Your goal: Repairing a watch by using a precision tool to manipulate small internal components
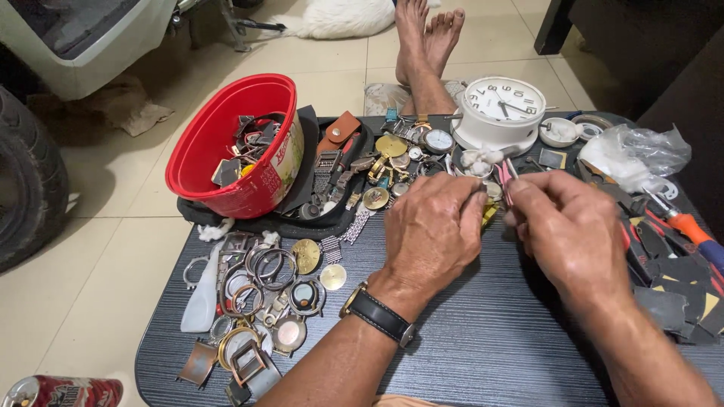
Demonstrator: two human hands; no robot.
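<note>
Both hands meet over the middle of a dark grey low table point(483, 332). The left hand point(434, 226), a black-strapped wristwatch point(377, 313) on its wrist, curls its fingers around a small yellowish part point(490, 215), mostly hidden beneath them. The right hand point(569, 234) pinches a pair of thin pink-handled tweezers point(504, 177), whose tips point down toward that part. The two hands sit just beside each other, knuckles nearly touching.

Open tabletop lies only on the near side, under the forearms and toward the near edge. On the left, watch cases and rings point(256, 301) crowd up to the table's left edge. Behind the hands, a black tray point(302, 218) carries a tilted red bowl point(226, 151) of parts, and a white alarm clock point(501, 109) stands near the far edge. On the right, red-handled pliers point(656, 226) and a crumpled plastic bag point(637, 154) fill the space close to the right hand.
</note>
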